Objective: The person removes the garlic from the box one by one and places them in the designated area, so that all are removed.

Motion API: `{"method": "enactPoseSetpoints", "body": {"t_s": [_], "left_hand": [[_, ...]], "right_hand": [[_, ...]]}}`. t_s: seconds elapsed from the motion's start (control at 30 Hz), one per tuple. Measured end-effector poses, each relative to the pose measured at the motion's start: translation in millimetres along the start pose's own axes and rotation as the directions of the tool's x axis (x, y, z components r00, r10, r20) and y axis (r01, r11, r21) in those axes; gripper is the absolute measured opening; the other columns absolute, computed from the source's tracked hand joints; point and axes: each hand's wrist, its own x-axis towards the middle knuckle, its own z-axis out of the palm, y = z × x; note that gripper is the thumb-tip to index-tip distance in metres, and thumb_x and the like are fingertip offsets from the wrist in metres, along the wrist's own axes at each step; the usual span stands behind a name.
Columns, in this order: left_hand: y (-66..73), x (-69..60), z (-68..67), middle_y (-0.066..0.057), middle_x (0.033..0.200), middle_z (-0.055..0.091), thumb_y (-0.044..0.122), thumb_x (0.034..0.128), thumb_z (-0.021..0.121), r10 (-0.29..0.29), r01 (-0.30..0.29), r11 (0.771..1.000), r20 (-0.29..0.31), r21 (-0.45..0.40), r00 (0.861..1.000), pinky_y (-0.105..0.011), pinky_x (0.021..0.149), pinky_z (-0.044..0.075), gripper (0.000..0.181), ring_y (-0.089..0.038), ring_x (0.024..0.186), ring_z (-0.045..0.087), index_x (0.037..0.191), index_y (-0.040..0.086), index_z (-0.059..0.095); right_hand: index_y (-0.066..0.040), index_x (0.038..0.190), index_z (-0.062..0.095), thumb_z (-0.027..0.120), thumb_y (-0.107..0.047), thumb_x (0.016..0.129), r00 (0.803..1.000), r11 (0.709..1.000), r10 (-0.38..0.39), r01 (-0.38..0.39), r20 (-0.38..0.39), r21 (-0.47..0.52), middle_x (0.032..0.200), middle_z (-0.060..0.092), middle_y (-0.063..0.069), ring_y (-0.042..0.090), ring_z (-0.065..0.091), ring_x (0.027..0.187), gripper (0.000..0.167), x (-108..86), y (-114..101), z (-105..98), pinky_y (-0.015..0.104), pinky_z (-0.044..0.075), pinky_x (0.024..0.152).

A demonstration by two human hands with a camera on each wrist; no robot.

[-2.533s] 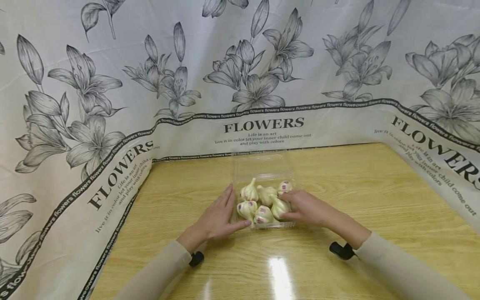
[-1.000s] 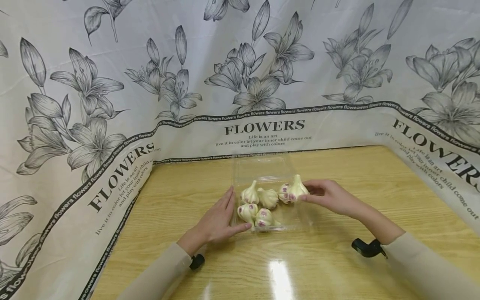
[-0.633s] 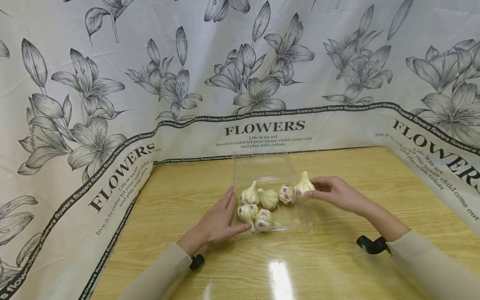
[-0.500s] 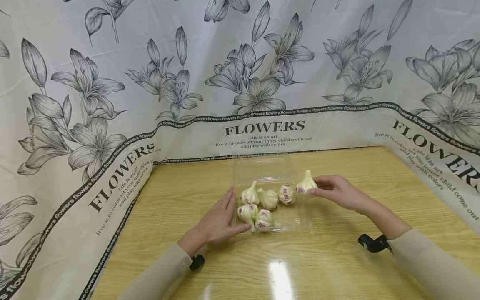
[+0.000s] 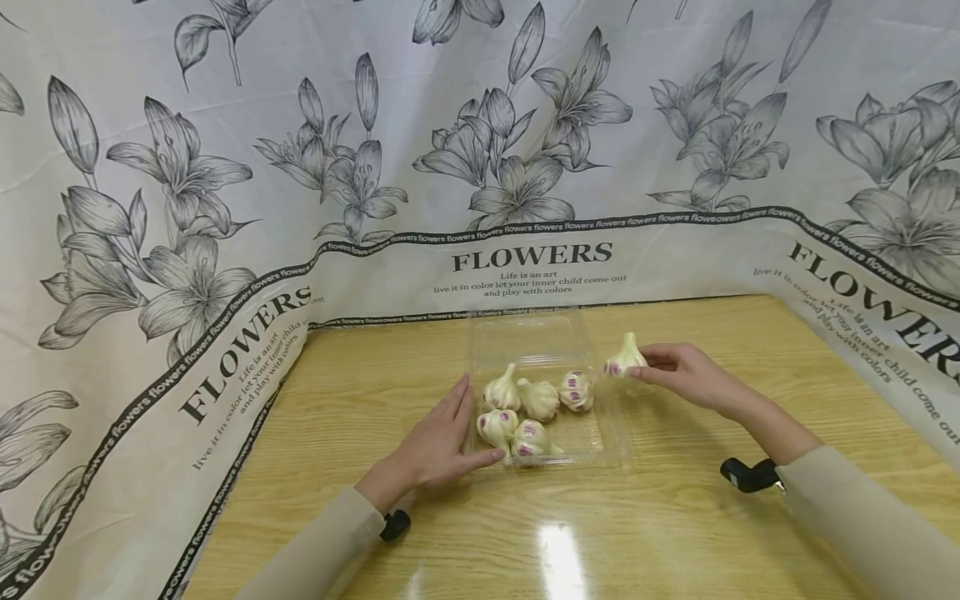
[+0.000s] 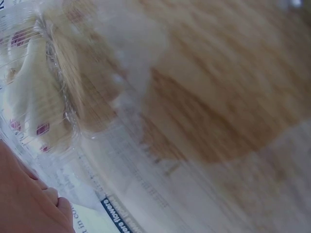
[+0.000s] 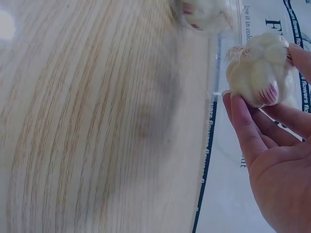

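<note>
A clear plastic box (image 5: 581, 433) lies with its lid (image 5: 528, 340) folded back toward the rear wall. Several pale garlic bulbs (image 5: 531, 437) with purple marks sit in it, mostly on its left side and at the back. Straight fingers of my left hand (image 5: 435, 442) rest along the box's left side, its thumb at the front left corner. Just right of the box, my right hand (image 5: 686, 377) pinches one garlic bulb (image 5: 624, 358) between thumb and fingers, stem up. In the right wrist view this bulb (image 7: 262, 73) shows its root tuft.
Wooden tabletop (image 5: 360, 367) extends around the box on each side. White cloth (image 5: 525, 100) printed with flowers and lettering hangs behind and along both sides. Black wrist devices (image 5: 750, 475) sit below the sleeves.
My right hand has taken a garlic bulb from the front right of the box and carried it rightward past the box's edge. The left hand has stayed in place.
</note>
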Motion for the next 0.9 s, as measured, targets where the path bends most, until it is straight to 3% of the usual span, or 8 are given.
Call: {"method": "enactPoseSetpoints", "body": {"t_s": [0.27, 0.9], "left_hand": [[1.1, -0.4, -0.5, -0.014, 0.172, -0.005, 0.088, 0.0889, 0.032, 0.006, -0.006, 1.000, -0.004, -0.003, 1.000, -0.039, 0.126, 0.017, 0.118, -0.026, 0.157, 0.005, 0.163, 0.001, 0.002], [0.9, 0.1, -0.7, -0.015, 0.172, -0.004, 0.088, 0.0892, 0.034, 0.006, -0.006, 1.000, -0.015, 0.002, 1.000, -0.039, 0.126, 0.019, 0.118, -0.027, 0.157, 0.007, 0.163, 0.001, 0.002]], "right_hand": [[0.015, 0.145, 0.044, 0.059, -0.038, 0.105, 0.999, 0.999, 0.039, -0.039, 0.001, -0.001, 0.139, 0.055, 0.035, 0.049, 0.056, 0.127, 0.069, 7.1, 12, -2, 0.059, 0.051, 0.103], [0.019, 0.149, 0.028, 0.049, -0.038, 0.109, 0.994, 0.990, 0.108, -0.108, 0.005, 0.088, 0.138, 0.050, 0.042, 0.048, 0.062, 0.115, 0.073, 21.5, 31, -5, 0.060, 0.053, 0.099]]}}
